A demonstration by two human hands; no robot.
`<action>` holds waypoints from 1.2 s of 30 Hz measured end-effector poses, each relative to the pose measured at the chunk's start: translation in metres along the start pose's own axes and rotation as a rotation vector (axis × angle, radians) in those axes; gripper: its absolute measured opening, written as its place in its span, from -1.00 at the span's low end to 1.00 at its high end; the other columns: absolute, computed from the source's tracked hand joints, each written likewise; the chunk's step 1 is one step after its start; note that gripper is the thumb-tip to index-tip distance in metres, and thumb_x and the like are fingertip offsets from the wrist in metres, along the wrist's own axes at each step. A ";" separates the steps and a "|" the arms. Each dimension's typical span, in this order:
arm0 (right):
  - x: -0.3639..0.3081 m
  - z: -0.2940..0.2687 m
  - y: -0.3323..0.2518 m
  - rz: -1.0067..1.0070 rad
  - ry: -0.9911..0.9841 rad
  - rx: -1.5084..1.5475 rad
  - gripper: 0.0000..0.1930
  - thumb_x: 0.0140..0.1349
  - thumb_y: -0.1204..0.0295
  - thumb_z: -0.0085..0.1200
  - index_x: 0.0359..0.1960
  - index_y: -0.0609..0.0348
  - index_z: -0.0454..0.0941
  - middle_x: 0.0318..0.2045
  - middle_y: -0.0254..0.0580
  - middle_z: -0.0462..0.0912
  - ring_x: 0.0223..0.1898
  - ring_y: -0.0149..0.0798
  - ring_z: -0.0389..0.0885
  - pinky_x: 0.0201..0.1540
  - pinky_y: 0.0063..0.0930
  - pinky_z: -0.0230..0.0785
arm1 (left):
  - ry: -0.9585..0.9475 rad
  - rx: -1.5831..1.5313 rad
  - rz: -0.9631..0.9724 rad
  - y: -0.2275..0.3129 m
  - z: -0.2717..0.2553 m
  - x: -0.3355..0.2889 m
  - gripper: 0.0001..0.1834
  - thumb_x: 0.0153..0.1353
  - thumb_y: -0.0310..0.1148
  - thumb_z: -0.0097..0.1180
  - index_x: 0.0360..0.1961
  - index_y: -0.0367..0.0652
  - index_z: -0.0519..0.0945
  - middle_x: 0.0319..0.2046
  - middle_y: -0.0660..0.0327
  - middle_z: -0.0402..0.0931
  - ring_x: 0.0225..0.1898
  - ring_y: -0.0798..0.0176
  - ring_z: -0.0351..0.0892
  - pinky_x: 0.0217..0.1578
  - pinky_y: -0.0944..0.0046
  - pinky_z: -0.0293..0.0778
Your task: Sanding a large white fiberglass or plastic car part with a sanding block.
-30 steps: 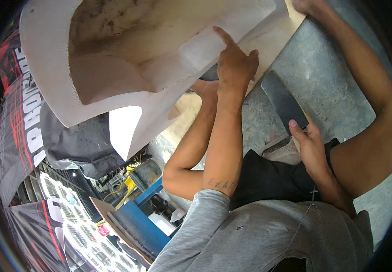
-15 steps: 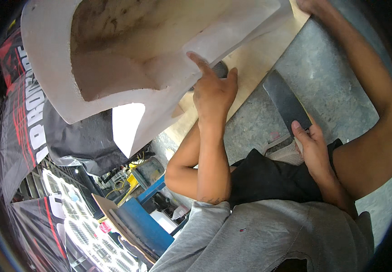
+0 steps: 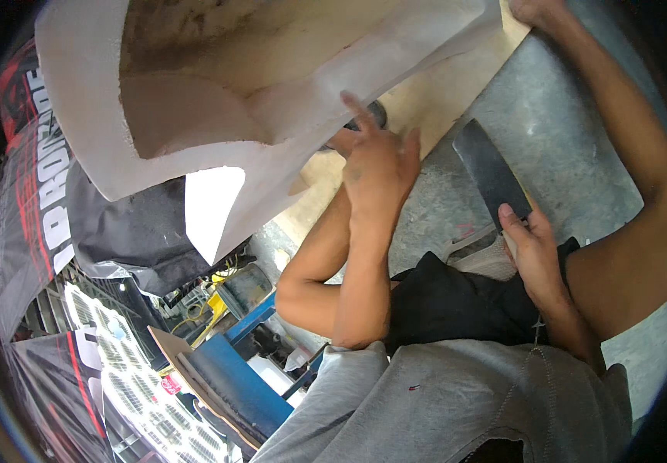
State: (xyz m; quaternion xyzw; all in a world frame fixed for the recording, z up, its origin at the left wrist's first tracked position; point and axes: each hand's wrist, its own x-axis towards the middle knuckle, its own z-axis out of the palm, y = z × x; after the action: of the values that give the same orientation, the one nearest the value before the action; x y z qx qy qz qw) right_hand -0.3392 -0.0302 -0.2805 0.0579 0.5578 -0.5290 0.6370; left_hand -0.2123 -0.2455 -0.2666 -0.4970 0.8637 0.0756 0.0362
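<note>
A large pale grey-white moulded panel (image 3: 287, 116) with a wide cut-out and rough inner edges fills the upper left. Over its near right edge hovers my left hand (image 3: 381, 170), fingers spread and slightly blurred; whether a fingertip touches the surface I cannot tell. Lower right, my right hand (image 3: 532, 243) grips the near end of a long, flat sanding block (image 3: 491, 170). The block's dark face is turned up, and it is held above the floor, apart from the panel.
Beneath the panel lies a tan board (image 3: 445, 100) on the grey concrete floor (image 3: 565, 147). My bent legs flank the work, with a bare foot (image 3: 530, 9) at the board's edge. A black cover (image 3: 125, 224), a blue stand (image 3: 233, 378) and bright lights (image 3: 133, 370) are at left.
My left hand has drawn back to the right from the panel, and its pointing finger has lifted from the surface. The right hand holds the sanding block almost still.
</note>
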 end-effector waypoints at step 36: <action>0.000 0.002 -0.003 0.025 -0.010 -0.007 -0.56 0.50 0.32 0.05 0.29 0.33 0.43 0.00 -0.20 0.64 0.00 -0.39 0.54 0.12 -0.46 0.36 | -0.192 0.014 -0.097 0.013 -0.032 -0.001 0.12 0.23 -0.13 0.25 0.39 -0.77 -0.20 -0.33 0.07 0.76 -0.20 -0.11 0.74 -0.12 0.04 0.60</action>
State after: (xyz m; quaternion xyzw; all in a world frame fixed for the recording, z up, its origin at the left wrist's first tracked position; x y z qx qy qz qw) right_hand -0.3401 -0.0327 -0.2783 0.0602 0.5557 -0.5192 0.6465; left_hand -0.2227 -0.2435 -0.2332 -0.5284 0.8317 0.1148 0.1257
